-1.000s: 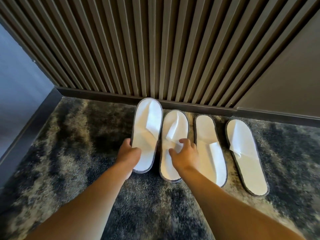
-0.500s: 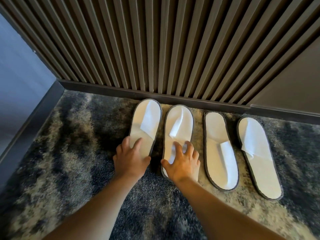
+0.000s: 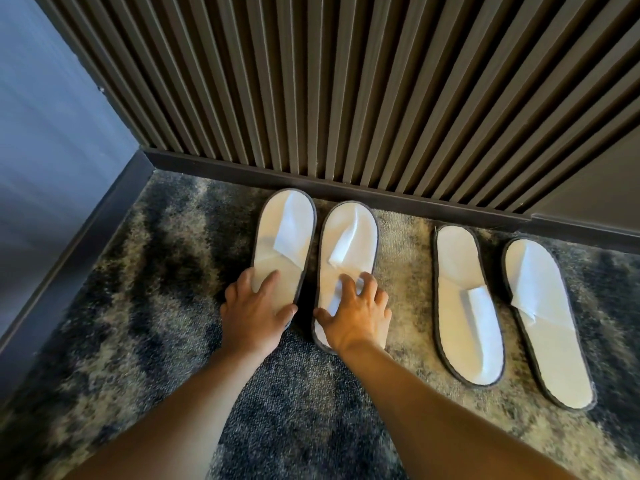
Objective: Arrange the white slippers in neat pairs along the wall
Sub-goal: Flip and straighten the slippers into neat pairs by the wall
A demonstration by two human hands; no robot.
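Several flat white slippers with grey rims lie on the carpet along the slatted wall [image 3: 346,98]. My left hand [image 3: 254,311] rests flat, fingers spread, on the heel of the leftmost slipper [image 3: 285,233]. My right hand [image 3: 356,315] presses with spread fingers on the heel end of the second slipper [image 3: 349,244]. These two lie side by side, toes near the baseboard. A wide gap separates them from the third slipper [image 3: 464,306], whose strap sits toward the near end, and the fourth slipper [image 3: 547,323], angled to the right.
A dark baseboard [image 3: 346,188] runs under the slats. A blue-grey side wall [image 3: 52,150] with its own skirting closes the corner on the left. A plain dark panel [image 3: 606,174] stands at the right. Mottled grey carpet [image 3: 138,323] covers the floor.
Both hands slid the left two slippers leftward and toward the wall, opening a wide gap to the right pair. My fingers went from gripping the edges to lying flat on the heels.
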